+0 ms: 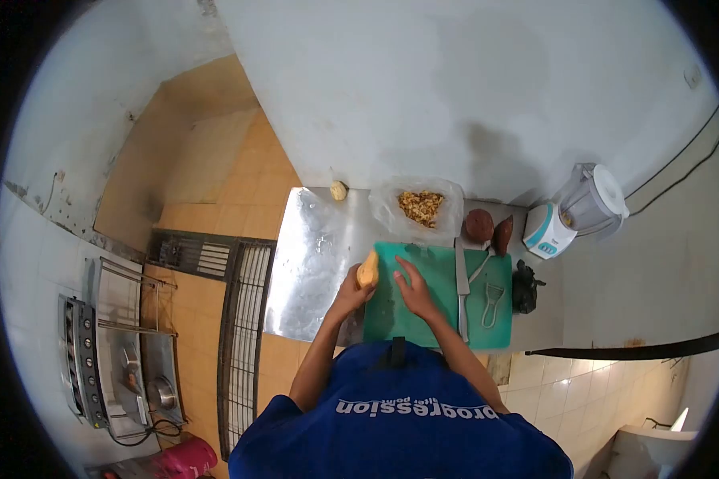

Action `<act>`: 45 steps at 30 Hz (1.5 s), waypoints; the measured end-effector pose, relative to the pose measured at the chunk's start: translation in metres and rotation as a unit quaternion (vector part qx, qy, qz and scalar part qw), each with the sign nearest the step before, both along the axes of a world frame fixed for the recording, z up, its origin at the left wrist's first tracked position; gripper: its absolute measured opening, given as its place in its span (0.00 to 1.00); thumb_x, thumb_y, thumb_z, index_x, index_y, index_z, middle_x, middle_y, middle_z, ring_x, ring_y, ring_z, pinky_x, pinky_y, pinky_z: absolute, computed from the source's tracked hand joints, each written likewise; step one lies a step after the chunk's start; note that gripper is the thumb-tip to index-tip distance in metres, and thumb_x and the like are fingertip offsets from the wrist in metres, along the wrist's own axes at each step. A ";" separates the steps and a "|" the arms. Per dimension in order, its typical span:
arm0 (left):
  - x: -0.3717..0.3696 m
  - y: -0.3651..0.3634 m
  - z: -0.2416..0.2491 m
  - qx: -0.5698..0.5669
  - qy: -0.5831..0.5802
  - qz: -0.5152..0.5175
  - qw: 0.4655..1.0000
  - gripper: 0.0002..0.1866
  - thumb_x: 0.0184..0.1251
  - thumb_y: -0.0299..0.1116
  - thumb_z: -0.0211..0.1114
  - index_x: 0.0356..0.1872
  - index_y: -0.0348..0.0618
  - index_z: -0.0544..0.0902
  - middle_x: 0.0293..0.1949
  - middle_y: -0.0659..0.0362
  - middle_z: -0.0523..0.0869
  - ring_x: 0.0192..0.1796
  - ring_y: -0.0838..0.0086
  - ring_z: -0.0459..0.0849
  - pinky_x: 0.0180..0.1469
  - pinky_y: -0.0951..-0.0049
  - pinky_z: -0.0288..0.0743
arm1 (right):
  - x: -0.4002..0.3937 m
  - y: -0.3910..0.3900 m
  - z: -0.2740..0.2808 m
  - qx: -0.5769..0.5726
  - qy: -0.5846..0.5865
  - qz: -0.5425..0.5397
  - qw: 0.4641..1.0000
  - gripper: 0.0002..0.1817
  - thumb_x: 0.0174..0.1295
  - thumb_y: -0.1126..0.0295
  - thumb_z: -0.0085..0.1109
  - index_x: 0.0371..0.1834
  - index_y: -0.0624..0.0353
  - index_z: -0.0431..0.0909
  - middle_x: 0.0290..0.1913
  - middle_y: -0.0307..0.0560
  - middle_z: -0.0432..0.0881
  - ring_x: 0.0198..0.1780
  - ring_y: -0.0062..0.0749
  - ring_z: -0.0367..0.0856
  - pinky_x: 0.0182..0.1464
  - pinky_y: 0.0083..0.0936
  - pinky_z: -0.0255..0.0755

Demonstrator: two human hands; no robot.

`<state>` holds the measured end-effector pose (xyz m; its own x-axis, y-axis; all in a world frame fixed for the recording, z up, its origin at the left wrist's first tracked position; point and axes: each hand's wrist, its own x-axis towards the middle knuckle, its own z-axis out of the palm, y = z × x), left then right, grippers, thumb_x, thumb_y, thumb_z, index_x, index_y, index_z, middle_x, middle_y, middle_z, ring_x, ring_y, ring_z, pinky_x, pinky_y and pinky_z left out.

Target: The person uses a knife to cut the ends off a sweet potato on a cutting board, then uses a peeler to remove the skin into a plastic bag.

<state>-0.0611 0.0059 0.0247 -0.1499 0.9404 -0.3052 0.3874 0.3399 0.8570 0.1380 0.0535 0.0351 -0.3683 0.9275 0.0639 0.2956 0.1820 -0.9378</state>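
Observation:
My left hand (355, 289) is wrapped round a peeled, orange-yellow root (368, 270), held above the left edge of the green cutting board (431, 319). To its right, my right hand (415, 289) hovers over the board with its fingers apart and nothing in it. A large knife (462, 287) lies lengthwise on the board, right of that hand. Beside the knife are a peeler (493, 306) and another light-handled utensil (482, 266). Two reddish-brown roots, one rounder (478, 226) and one narrower (503, 235), sit behind the board.
A clear plastic bag (383, 209) with brown-yellow pieces (421, 207) stands by the wall. A pale round item (339, 191) lies on the metal counter (311, 263). At the right are a blender (563, 215) and a black plastic bundle (526, 287).

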 end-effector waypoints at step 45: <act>0.135 0.015 0.072 -0.168 -0.385 -0.032 0.907 0.30 0.64 0.56 0.69 0.55 0.41 0.77 0.35 0.58 0.84 0.26 0.75 0.80 0.28 0.74 0.74 | 0.115 0.042 0.073 -0.045 0.154 0.009 0.987 0.18 0.77 0.60 0.55 0.53 0.64 0.86 0.45 0.46 0.90 0.49 0.29 0.86 0.55 0.28 0.77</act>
<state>0.0739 0.0210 0.0968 0.2812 0.7737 -0.5678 -0.2527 0.6305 0.7339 0.2528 0.0956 0.1086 -0.3606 0.9280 0.0937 -0.0085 0.0972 -0.9952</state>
